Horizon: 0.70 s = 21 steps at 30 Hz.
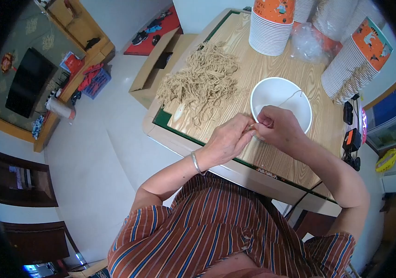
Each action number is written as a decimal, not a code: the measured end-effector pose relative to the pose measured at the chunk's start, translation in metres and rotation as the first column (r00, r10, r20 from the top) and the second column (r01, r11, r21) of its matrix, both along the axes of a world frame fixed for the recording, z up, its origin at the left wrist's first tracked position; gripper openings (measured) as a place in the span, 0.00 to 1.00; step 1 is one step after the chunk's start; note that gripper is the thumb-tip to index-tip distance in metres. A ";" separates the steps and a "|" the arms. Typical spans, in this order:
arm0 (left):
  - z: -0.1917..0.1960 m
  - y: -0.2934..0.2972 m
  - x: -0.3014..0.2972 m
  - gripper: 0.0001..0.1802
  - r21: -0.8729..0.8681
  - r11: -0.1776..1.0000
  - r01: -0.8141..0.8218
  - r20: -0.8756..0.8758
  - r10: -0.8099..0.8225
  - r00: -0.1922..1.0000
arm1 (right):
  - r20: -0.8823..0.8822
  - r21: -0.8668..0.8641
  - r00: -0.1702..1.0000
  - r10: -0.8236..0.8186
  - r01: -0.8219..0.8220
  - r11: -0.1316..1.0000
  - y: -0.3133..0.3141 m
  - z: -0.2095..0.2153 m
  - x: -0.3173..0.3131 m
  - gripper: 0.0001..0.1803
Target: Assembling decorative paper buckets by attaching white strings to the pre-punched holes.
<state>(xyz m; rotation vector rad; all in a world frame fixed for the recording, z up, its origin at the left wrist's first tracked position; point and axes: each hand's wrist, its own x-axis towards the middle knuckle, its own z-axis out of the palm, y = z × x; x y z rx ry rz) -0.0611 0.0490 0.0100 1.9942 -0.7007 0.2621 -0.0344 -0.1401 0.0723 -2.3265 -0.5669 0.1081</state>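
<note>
My left hand (228, 140) and my right hand (280, 126) meet at the fingertips over the near left rim of a white bowl (257, 96). Both hands are closed in a pinch. A thin pale string (293, 95) rises from behind my right fingers and curls toward the bowl's far right rim. What lies between my left fingertips is too small to make out. Left of the bowl, a loose heap of tan strings (202, 81) spreads over the wood-patterned table (246, 69).
Stacked paper cups with orange prints (272, 30) stand at the far side, and another cup stack (350, 60) leans at the right with strings on it. Crumpled clear plastic (308, 44) lies between them. An open cardboard box (149, 76) stands beside the table's left edge. Black adapters (351, 139) line the right edge.
</note>
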 end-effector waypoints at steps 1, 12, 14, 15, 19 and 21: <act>-0.001 -0.001 0.001 0.08 0.001 1.000 0.002 0.003 -0.002 1.000 | -0.020 0.008 1.000 -0.023 0.023 1.000 0.001 0.000 0.000 0.12; 0.001 0.016 0.003 0.02 -0.136 0.991 -0.017 0.037 0.022 0.999 | -0.170 0.046 0.984 0.051 -0.044 0.998 -0.011 -0.001 0.003 0.15; 0.009 0.021 0.005 0.02 -0.142 0.990 -0.024 0.079 0.035 0.996 | -0.246 0.064 0.966 0.079 -0.065 0.996 -0.013 -0.002 0.006 0.15; 0.015 0.022 0.005 0.02 -0.133 0.990 -0.044 0.174 0.067 0.982 | -0.266 0.081 0.959 0.094 -0.075 0.994 -0.014 -0.003 0.007 0.14; 0.028 0.019 0.014 0.04 -0.103 0.994 0.025 0.339 0.011 0.941 | -0.292 0.240 0.940 0.178 -0.108 0.965 -0.016 -0.006 0.009 0.12; 0.027 0.015 0.020 0.04 -0.124 0.991 0.057 0.286 -0.020 0.958 | -0.317 0.204 0.931 0.181 -0.119 0.972 -0.019 0.001 0.008 0.11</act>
